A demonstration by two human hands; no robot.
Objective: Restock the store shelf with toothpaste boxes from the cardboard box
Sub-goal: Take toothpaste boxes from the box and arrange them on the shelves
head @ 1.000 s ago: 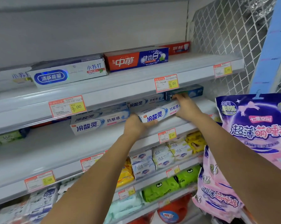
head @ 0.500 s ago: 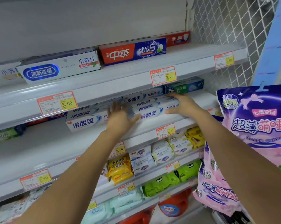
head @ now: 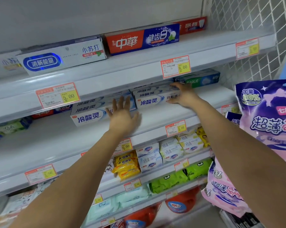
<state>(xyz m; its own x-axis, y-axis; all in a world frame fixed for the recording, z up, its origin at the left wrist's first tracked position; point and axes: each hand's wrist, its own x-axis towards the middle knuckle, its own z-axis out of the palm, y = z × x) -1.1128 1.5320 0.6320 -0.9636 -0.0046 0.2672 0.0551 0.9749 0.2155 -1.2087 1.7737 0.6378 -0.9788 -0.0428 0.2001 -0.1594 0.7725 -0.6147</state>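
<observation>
Two stacks of white-and-blue toothpaste boxes lie on the middle shelf (head: 48, 137). The left stack (head: 89, 116) sits nearer the shelf front. The right stack (head: 152, 99) sits further back, under the shelf above. My left hand (head: 122, 116) hovers open, fingers spread, just in front of the left stack's right end, holding nothing. My right hand (head: 183, 94) lies flat with spread fingers against the right end of the right stack, touching it without gripping. The cardboard box is out of view.
The upper shelf carries a white toothpaste box (head: 63, 55) and a red-and-blue one (head: 142, 41). A green Darlie box (head: 200, 79) lies right of my right hand. Soap packs (head: 149, 155) fill the lower shelves. Purple hanging packs (head: 267, 116) crowd my right forearm; wire mesh (head: 237, 22) closes the right side.
A second ago both hands held a toothpaste box at the shelf front. It now lies on the right stack. My left hand has let go and opened; my right hand stays at the stack's end.
</observation>
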